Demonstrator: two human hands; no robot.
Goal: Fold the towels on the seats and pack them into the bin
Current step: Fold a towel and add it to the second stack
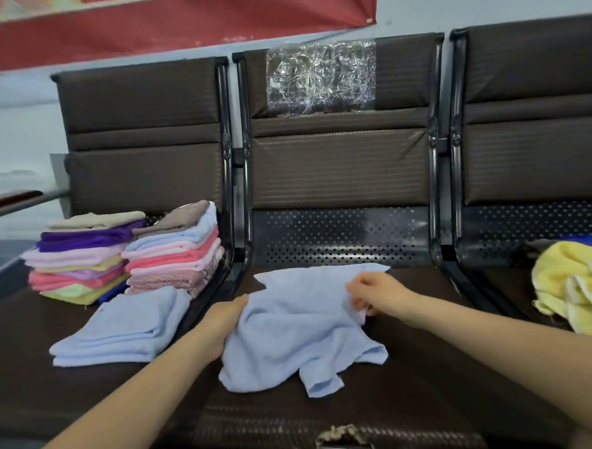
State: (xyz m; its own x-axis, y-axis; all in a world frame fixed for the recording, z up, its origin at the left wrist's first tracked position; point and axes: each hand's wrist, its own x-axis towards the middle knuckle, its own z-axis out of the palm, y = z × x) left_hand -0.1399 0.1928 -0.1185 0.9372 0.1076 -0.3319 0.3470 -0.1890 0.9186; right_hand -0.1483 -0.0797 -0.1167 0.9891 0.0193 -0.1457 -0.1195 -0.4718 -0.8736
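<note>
While two stacks of folded towels and one folded blue towel sit at 9 o'clock, left hand and right hand pinch the rumpled blue towel mid-seat; yellow towels at 3 o'clock unfolded, bin unseen.

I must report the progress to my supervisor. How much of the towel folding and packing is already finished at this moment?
Done: two stacks of folded towels and one folded blue towel lie on the left seat. In hand: the left hand and right hand grip an unfolded blue towel on the middle seat. Left: a crumpled yellow towel waits on the right seat. No bin is visible, so packing seems not started.
</note>
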